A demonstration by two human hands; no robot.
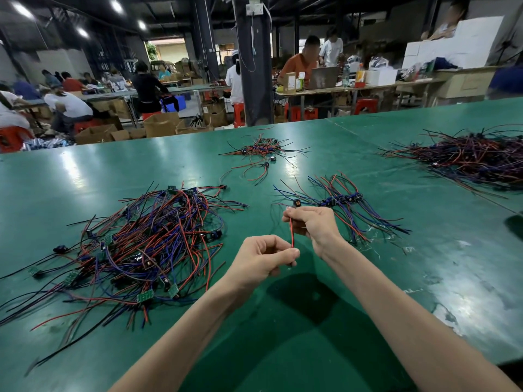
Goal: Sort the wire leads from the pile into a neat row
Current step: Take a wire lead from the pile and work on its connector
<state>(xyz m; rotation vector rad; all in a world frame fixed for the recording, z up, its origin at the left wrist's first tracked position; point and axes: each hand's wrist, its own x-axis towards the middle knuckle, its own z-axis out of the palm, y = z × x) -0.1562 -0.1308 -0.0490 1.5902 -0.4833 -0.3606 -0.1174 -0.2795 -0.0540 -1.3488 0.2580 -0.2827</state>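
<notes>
1. While only a short row [342, 200] of sorted leads lies on the green table [424, 278], the head view shows most of the job undone. About half a dozen black connectors sit touching in a line, and their red and blue wires fan out to both sides.
2. Just left of the row's near end, one wire lead [292, 236] is held above the table. The right hand [311, 224] curls its fingers round the upper part, with the black connector [296, 203] poking out above the knuckles. The left hand [263, 258], nearer the camera than the row, pinches the lead's lower end between thumb and forefinger. The lead runs straight between the two hands.
3. Well left of the row, the pile [147, 241] is a thick tangle of red, blue and black wires with small green boards. I judge that it holds many times what the row does.
4. Beyond the row lies a smaller loose cluster [263, 149], and far right of the row spreads a large heap [475, 161]. I cannot tell whether either belongs to this job.
5. I judge the task to be at an early stage: the held lead is not yet set down at the row's open left end.
</notes>
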